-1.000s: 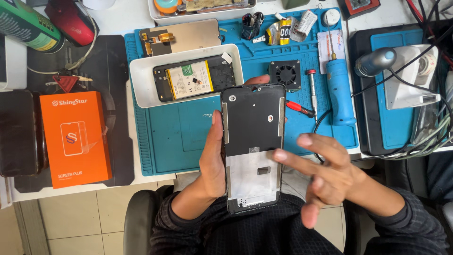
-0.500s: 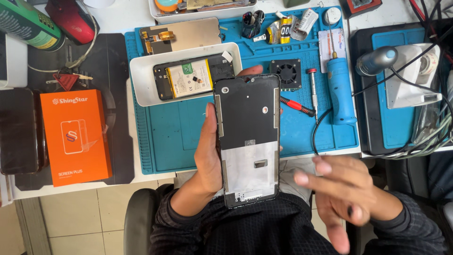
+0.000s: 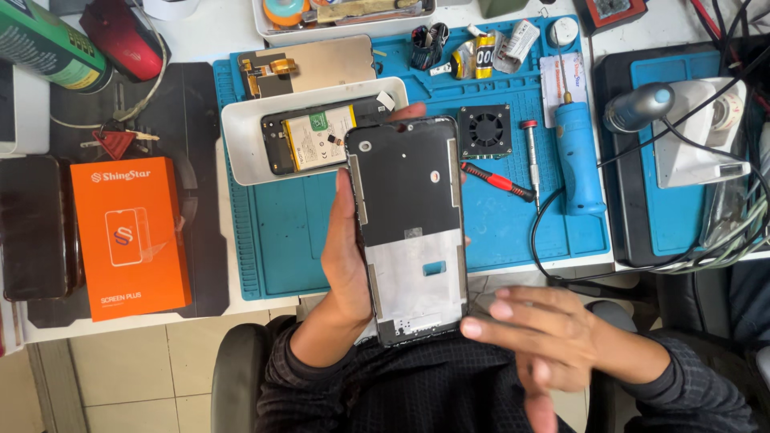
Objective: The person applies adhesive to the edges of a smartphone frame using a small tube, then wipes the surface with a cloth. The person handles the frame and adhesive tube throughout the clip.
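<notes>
My left hand now grips the bare phone frame upright above the blue mat, raised from a second ago, while my right hand has dropped away, open and empty.

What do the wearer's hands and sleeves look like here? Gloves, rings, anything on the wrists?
Both hands, left hand and right hand, are bare: no gloves, and no rings or watch visible. Both arms wear long dark sleeves with a fine check or grid pattern, ending at the wrists. No cables or markings on them.
</notes>
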